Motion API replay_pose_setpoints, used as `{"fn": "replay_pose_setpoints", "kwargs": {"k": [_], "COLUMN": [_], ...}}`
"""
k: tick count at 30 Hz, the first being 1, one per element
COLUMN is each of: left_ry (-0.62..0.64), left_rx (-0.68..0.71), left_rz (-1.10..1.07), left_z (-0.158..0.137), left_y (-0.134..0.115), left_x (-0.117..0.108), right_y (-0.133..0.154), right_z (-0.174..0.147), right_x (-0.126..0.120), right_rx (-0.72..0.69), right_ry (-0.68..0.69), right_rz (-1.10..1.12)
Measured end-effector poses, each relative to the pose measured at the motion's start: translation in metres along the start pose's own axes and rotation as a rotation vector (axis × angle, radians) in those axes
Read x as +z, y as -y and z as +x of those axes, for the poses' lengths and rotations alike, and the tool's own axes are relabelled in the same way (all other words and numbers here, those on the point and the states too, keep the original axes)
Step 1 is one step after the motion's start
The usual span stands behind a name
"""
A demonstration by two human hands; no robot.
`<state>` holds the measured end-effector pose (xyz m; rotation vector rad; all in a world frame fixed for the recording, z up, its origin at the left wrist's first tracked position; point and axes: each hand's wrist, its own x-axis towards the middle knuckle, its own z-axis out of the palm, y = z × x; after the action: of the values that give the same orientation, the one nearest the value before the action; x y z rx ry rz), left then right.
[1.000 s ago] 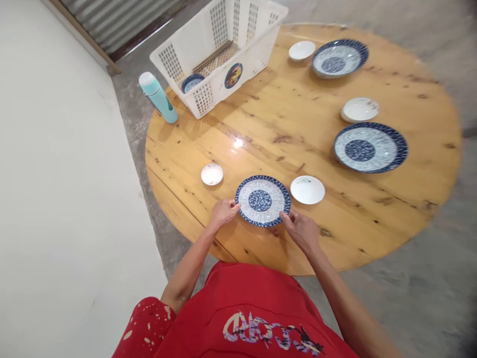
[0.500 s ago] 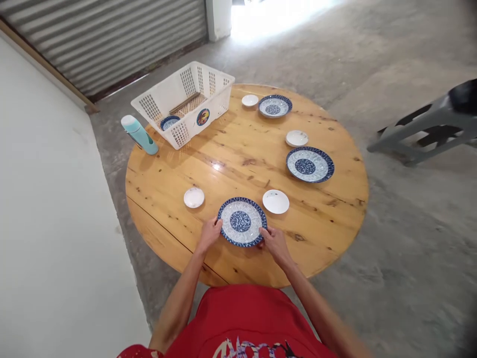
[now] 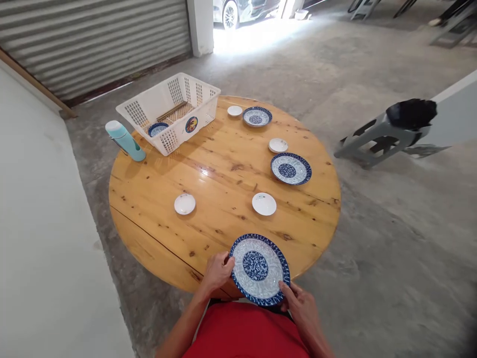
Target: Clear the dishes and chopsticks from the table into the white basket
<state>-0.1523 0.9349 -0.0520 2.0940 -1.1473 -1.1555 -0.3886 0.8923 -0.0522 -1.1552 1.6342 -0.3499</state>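
Note:
Both my hands hold a blue-and-white patterned plate (image 3: pixel 260 268) above the near edge of the round wooden table (image 3: pixel 223 174). My left hand (image 3: pixel 218 271) grips its left rim and my right hand (image 3: pixel 301 308) grips its lower right rim. The plate is lifted off the table, close to my body. A small white dish (image 3: pixel 264 204) and another small white dish (image 3: pixel 185 204) lie on the table just beyond it.
Two more blue plates (image 3: pixel 291 168) (image 3: pixel 257 116) and small white dishes (image 3: pixel 278 145) lie at the far right. A white plastic basket (image 3: pixel 167 112) holding a blue dish and a teal bottle (image 3: pixel 124 140) stand at the far left. A grey stool (image 3: pixel 387 134) is to the right.
The plate has been lifted from the table and drawn toward my body, both hands still on its rim. The camera has pulled back, showing more floor.

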Motion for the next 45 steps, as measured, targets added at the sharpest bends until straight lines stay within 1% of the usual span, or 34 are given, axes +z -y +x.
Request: {"fn": "replay_pose_setpoints", "kwargs": {"k": [2, 6, 9, 12, 15, 18, 21, 23, 25, 27, 30, 32, 33, 35, 37, 38, 40, 42, 45], "left_ry": [-0.018, -0.091, -0.137, -0.16, -0.157, -0.115, -0.057, -0.039, -0.04, -0.056, -0.092, -0.108, -0.112, -0.116, -0.124, -0.134, -0.169, -0.229, -0.344], "left_rx": [0.006, 0.007, 0.016, -0.002, 0.002, 0.026, 0.061, 0.077, 0.084, 0.078, 0.076, 0.078, 0.076, 0.06, 0.042, 0.035, 0.014, -0.018, -0.086], "left_rz": [0.01, 0.043, 0.057, 0.061, 0.015, -0.015, -0.017, -0.006, 0.008, 0.016, 0.024, 0.043, 0.053, 0.063, 0.043, 0.02, -0.053, -0.142, -0.24], "left_z": [-0.002, -0.005, -0.007, -0.007, -0.003, 0.003, 0.01, 0.016, 0.022, 0.031, 0.049, 0.065, 0.075, 0.095, 0.117, 0.128, 0.148, 0.167, 0.192], "left_y": [-0.01, -0.039, -0.07, -0.107, -0.146, -0.183, -0.216, -0.233, -0.245, -0.254, -0.266, -0.274, -0.279, -0.29, -0.3, -0.305, -0.313, -0.319, -0.324], "left_x": [0.006, 0.024, 0.051, 0.095, 0.151, 0.204, 0.241, 0.256, 0.263, 0.266, 0.266, 0.266, 0.265, 0.265, 0.262, 0.261, 0.255, 0.248, 0.235], "right_y": [0.002, 0.001, -0.009, -0.023, -0.038, -0.054, -0.072, -0.081, -0.087, -0.087, -0.079, -0.067, -0.058, -0.035, -0.007, 0.008, 0.038, 0.067, 0.106], "right_z": [0.001, 0.015, 0.032, 0.049, 0.063, 0.073, 0.083, 0.093, 0.104, 0.116, 0.137, 0.152, 0.16, 0.179, 0.2, 0.213, 0.241, 0.272, 0.318], "right_x": [-0.012, -0.044, -0.08, -0.131, -0.195, -0.26, -0.312, -0.335, -0.347, -0.353, -0.355, -0.358, -0.361, -0.367, -0.375, -0.378, -0.383, -0.384, -0.372], "right_rx": [-0.014, -0.089, -0.13, -0.137, -0.132, -0.111, -0.062, -0.038, -0.021, -0.022, -0.103, -0.157, -0.155, -0.087, -0.012, 0.0, -0.033, -0.108, -0.253], "right_ry": [0.003, 0.09, 0.122, 0.114, 0.081, 0.024, -0.028, -0.037, -0.039, -0.031, -0.028, -0.031, -0.039, -0.065, -0.094, -0.096, -0.054, 0.01, 0.098], "right_rz": [0.003, -0.029, -0.025, -0.033, -0.067, -0.156, -0.242, -0.237, -0.194, -0.166, -0.21, -0.253, -0.262, -0.264, -0.276, -0.304, -0.399, -0.504, -0.566]}}
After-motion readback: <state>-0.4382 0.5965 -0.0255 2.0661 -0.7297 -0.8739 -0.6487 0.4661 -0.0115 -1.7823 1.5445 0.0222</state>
